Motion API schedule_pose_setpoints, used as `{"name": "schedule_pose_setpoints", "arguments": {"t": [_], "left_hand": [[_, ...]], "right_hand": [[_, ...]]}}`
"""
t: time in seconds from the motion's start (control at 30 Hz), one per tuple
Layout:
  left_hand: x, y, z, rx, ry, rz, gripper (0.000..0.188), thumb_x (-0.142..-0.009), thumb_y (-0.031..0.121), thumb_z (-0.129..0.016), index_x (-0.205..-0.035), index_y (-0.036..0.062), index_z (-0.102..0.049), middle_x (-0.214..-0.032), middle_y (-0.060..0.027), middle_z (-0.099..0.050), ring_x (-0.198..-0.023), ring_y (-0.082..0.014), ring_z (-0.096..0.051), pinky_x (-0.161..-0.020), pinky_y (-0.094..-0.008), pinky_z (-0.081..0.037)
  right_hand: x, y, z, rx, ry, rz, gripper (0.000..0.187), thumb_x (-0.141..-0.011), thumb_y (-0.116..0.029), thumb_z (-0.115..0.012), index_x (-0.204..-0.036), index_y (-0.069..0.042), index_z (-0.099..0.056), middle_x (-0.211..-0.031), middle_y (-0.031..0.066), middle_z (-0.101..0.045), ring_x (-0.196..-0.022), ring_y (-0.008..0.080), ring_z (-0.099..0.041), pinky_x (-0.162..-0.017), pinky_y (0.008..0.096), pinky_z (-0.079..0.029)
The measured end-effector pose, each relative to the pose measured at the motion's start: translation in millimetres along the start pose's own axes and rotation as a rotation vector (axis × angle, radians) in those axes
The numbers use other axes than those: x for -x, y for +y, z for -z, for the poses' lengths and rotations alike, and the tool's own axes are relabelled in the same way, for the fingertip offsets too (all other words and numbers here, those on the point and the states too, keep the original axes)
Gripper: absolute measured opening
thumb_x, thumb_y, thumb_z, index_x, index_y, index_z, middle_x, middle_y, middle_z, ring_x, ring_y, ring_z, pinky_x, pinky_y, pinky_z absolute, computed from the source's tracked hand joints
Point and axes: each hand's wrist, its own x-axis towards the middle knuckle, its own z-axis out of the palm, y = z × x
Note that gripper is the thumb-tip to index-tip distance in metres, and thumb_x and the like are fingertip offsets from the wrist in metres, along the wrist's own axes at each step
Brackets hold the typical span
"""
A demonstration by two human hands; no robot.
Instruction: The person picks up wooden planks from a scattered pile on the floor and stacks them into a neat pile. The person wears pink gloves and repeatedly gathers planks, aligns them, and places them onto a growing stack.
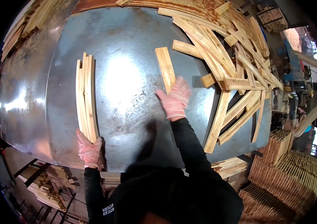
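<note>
- Gripping the near end of a bundle of thin wood slats (86, 95), the left hand (89, 150) is closed around them at the front edge of the steel-topped table (128, 123).
- Right hand (175, 99), in a pink knit glove, lies with fingers spread on the near end of a single wood slat (165, 68); whether the fingers pinch it or only press on it cannot be told.
- Bundle position: left of table centre, running away from the person, slats on edge and pressed side to side.
- Single slat position: flat, just right of centre, well apart from the bundle.
- Open room: bare sheet metal between bundle and single slat, and left of the bundle out to the rounded table edge.
- Right side: a loose pile of slats (233, 71) crosses at many angles and overhangs the far and right edges.
- Surfaces: the table is grey, scuffed and glossy with glare; the slats are pale, raw and straight-cut.
- Below the right edge: stacked slat panels (289, 164) in rows.
</note>
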Motion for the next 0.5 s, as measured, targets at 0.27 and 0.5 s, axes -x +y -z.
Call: {"name": "schedule_pose_setpoints", "arguments": {"t": [0.27,0.5], "left_hand": [[-5.1,79.3,60.3,0.054,0.431,-0.743,0.103,-0.083,0.058,-0.072,-0.156,0.0003,-0.028,-0.148,-0.0298,-0.042,-0.136,-0.0469,-0.042,-0.114,-0.0561,-0.034],[-25.2,212.9,104.1,0.1,-0.573,-0.694,0.057,-0.081,0.037,-0.08,-0.123,0.003,-0.064,-0.087,-0.0064,-0.068,-0.078,-0.0172,-0.065,-0.071,-0.0351,-0.051]], "right_hand": [[7.1,22.3,19.0,0.125,-0.486,0.179,0.076,-0.081,-0.033,-0.076,-0.146,-0.009,-0.044,-0.115,0.0128,-0.065,-0.109,0.0352,-0.064,-0.091,0.0453,-0.053],[-75.6,25.2,105.1,0.229,0.329,1.06,0.051,-0.086,-0.027,-0.068,-0.132,-0.007,-0.059,-0.124,0.0141,-0.065,-0.113,0.0327,-0.062,-0.097,0.0459,-0.05]]}}
